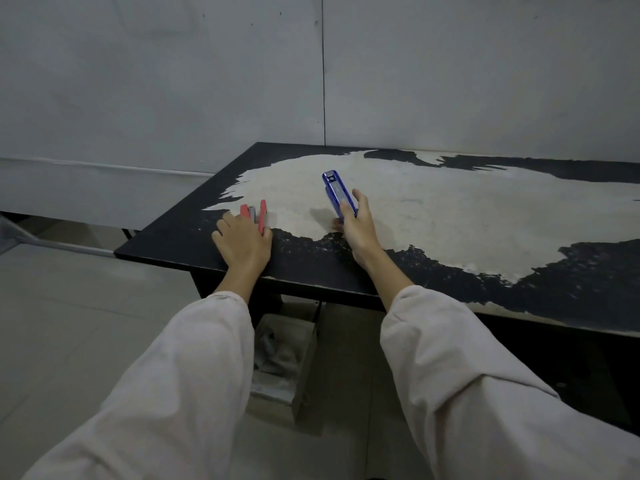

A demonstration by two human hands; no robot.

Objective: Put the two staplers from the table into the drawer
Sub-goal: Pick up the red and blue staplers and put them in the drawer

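On the worn black table, near its front left edge, the left hand lies over the red stapler, fingers curled around its near end while the far end pokes out beyond them. Well to its right, the right hand clamps the blue stapler, thumb on one side, fingers on the other, its front tilted up and away.
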